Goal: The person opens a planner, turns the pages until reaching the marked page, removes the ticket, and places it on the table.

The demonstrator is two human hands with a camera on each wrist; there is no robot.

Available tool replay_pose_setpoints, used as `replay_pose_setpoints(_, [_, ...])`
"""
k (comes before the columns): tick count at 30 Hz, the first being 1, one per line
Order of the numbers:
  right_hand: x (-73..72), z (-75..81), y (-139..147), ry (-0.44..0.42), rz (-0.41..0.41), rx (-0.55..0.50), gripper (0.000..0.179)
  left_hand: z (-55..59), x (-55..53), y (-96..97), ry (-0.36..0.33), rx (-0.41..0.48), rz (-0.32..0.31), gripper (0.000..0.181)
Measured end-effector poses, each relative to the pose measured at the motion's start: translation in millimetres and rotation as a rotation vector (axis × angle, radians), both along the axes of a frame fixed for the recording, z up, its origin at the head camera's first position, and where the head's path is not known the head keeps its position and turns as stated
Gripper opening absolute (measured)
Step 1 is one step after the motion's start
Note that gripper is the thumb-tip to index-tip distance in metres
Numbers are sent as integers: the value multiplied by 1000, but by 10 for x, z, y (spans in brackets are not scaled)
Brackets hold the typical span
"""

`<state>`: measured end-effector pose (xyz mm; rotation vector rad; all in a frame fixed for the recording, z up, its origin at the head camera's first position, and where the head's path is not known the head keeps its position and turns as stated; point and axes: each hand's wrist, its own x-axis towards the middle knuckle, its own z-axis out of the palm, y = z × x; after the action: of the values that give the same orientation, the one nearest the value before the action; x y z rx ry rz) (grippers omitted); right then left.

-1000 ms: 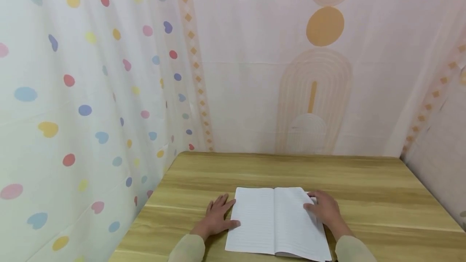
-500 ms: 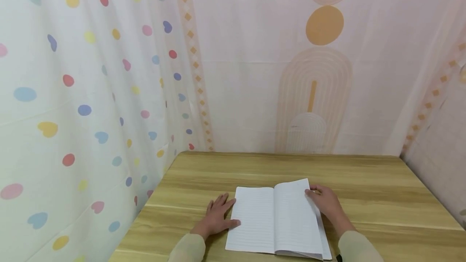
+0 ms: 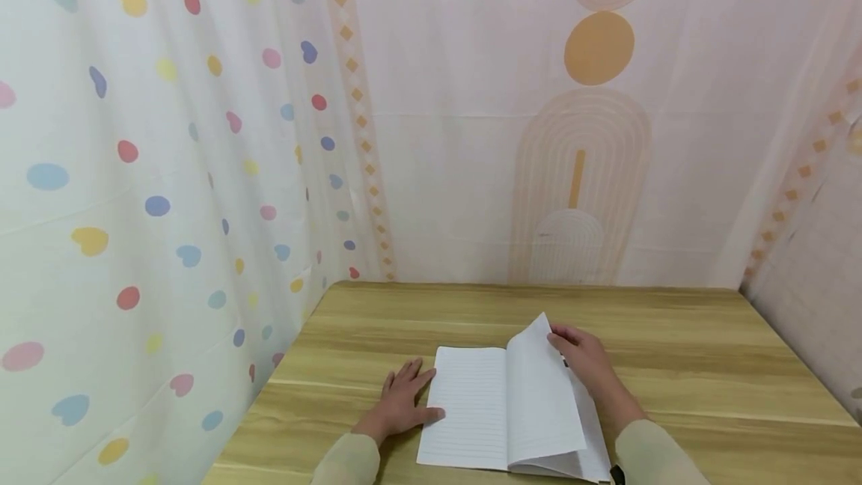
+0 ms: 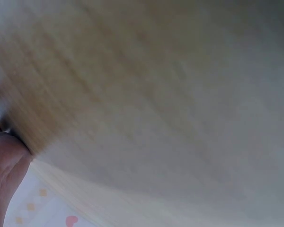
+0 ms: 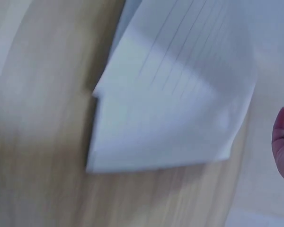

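Head view: I see the right hand [image 3: 587, 361] pinching a page [image 3: 542, 399] between thumb and fingers, by its outer edge just below the far corner. The left hand [image 3: 404, 401] lies flat with fingers spread, its thumb on the left edge of the notebook [image 3: 465, 406], the other fingers over the table [image 3: 707, 365] beside it. The notebook lies between the two hands, on the near part of the table, its pinched page raised and bowed off the right side. I judge that page light, thin and floppy, easy to crease or tear, so I favour a soft pinch near the outer corner and a light press on the left side. Behind the table hangs a patterned curtain [image 3: 444, 193].
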<state>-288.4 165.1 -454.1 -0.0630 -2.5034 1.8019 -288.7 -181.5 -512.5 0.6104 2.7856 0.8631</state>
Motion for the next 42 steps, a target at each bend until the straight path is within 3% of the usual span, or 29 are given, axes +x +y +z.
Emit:
replay_pose_setpoints(6, [16,22,-233,44,68,-234,39,0,-14,-7,-7,23,-5,78])
replay_pose_setpoints(9, [48,-36,-368,92,103,-207,38,-22,-26,-16,-5,19,-6,77])
replay_pose_setpoints(12, [101,-132,-489,170,162,25,39,-43,-38,-19,4,16,-2,74])
replay_pose_setpoints(17, [213,-332,-625,270,337,565,52,-68,-42,13,13,42,43,59])
replay_pose_setpoints(20, [265,-420,-658,269,419,745,60,-72,-51,37,13,75,83,60])
replay_pose_setpoints(23, [285,-475,-684,249,437,830,60,-64,-59,46,16,70,90,63])
replay_pose_setpoints(30, [312,-472,-692,259,429,840,61,-42,-37,2,12,-12,24,86])
replay_pose_setpoints(36, [291,-497,-540,233,384,774,69,-38,-22,-8,-3,-4,11,85])
replay_pose_setpoints(42, [213,-544,-212,121,261,798,71,-38,-20,0,-6,-10,0,81])
